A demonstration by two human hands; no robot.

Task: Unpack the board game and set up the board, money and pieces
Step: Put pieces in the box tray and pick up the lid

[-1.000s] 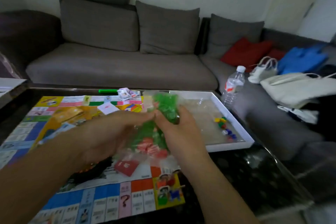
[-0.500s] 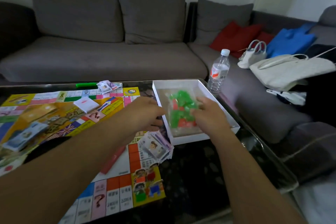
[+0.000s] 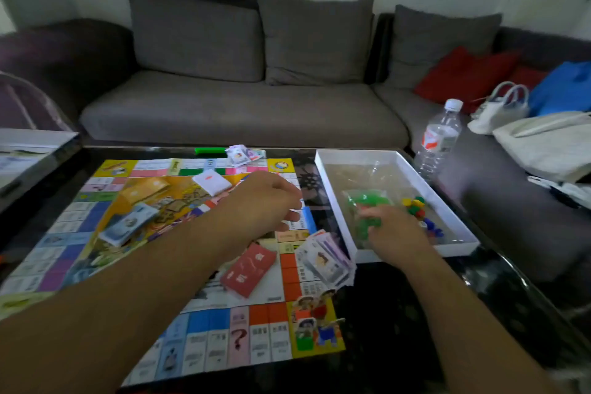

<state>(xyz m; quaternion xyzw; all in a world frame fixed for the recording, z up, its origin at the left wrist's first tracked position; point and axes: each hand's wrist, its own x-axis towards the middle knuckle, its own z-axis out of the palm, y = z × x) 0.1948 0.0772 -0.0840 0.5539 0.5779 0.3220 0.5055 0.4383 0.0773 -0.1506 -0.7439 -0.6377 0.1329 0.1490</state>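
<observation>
From the head view, the right hand pinches the clear bag of green houses inside the white box tray while the left hand hovers loosely curled and empty over the game board, so a careless tug could spill pieces among the loose pawns.

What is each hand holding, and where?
The right hand grips the bag of green pieces at its near end. The left hand holds nothing.

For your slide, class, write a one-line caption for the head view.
Right hand holds a bag of green pieces inside the white box, left hand above the board.
</observation>
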